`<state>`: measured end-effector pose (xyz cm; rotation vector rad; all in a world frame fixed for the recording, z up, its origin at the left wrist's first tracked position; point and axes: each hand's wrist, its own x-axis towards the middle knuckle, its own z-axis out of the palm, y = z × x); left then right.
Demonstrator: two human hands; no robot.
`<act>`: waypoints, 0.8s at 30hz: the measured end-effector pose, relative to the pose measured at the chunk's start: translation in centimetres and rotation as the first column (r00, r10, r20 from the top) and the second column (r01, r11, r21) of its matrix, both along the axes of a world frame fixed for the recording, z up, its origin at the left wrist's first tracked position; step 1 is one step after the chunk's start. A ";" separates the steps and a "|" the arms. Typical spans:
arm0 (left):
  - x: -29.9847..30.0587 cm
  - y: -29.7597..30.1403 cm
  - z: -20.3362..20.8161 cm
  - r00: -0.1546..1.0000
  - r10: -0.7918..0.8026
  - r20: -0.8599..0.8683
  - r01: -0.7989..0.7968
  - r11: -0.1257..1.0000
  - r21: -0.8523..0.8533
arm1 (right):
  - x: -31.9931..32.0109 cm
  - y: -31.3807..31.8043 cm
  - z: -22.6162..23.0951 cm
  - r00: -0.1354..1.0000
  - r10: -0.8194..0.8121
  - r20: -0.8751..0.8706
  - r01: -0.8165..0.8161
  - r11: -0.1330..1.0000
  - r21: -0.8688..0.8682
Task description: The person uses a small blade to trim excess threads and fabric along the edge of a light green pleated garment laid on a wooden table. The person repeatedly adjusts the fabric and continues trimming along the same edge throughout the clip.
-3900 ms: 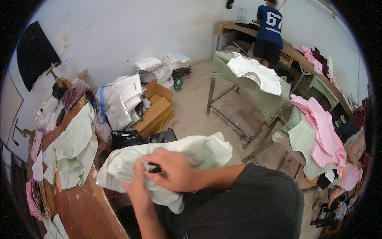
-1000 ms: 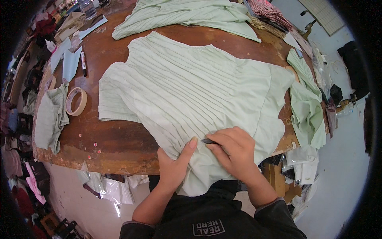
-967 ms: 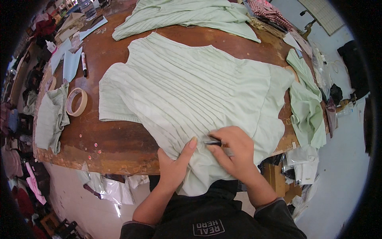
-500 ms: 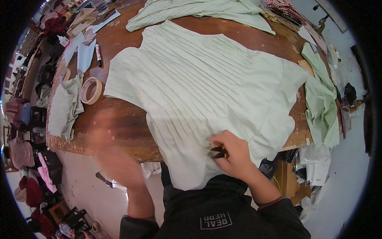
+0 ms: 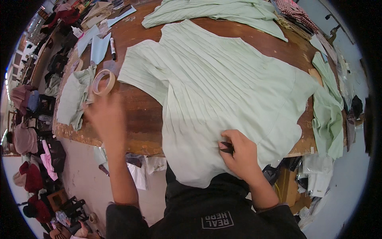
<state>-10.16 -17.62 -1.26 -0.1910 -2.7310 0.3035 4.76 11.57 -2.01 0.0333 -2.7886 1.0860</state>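
Note:
A pale green pleated garment (image 5: 223, 75) lies spread over the wooden table, its lower edge hanging past the front edge against my body. Over its lower part rests my right hand (image 5: 240, 155), curled round small black thread snips (image 5: 227, 147) with the dark tips poking out to the left. To the left of the garment, my left hand (image 5: 106, 115) is above the table, smeared by motion, so its fingers cannot be made out. It is close to a roll of masking tape (image 5: 96, 84) and a folded bundle of pale green cloth (image 5: 72, 99).
More green pleated fabric (image 5: 215, 12) lies along the far edge of the table (image 5: 139, 107). A green piece (image 5: 328, 115) hangs over the right edge. A marker (image 5: 113, 48) and blue paper (image 5: 99, 48) are at the far left. Checked cloth (image 5: 292, 14) is stacked at the far right.
My left hand has moved up and farther over the table, toward the tape roll. The right hand still holds the snips over the garment. The whole view has shifted slightly.

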 end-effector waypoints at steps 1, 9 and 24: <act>0.0 -0.5 0.9 0.922 -0.035 -0.387 0.071 0.994 0.081 | 0.0 0.0 0.0 1.000 -0.011 -0.008 0.011 1.000 0.003; 6.4 2.8 0.1 0.949 -0.267 -0.168 0.283 0.486 0.827 | 0.2 0.0 -0.5 1.000 0.012 -0.002 -0.012 1.000 0.028; 4.6 -0.1 -0.6 0.983 0.162 -0.081 0.058 0.141 0.988 | 0.0 -0.4 0.0 1.000 -0.001 0.002 0.000 1.000 0.019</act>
